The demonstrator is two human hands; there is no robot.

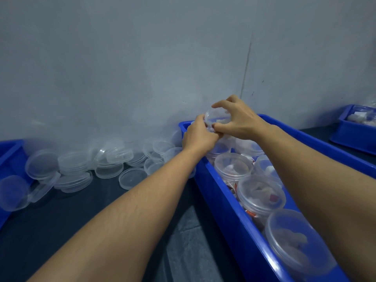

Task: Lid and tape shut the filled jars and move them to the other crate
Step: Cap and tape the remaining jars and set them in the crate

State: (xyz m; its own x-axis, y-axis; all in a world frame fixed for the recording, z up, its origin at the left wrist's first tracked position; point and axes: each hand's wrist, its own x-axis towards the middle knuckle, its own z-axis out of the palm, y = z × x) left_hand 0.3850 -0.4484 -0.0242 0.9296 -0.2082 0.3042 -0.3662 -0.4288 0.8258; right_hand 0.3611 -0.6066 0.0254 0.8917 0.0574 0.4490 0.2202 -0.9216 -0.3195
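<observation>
Nearest, lidded jars stand in a row in the blue crate on the dark table, with loose lids heaped to the left against the wall. At the crate's far end both hands hold 1 clear jar above it. The left hand grips its near side, and the right hand arches over its lid, fingers curled round the rim.

A dark table carries loose clear lids and three blue crates, against the wall.
</observation>
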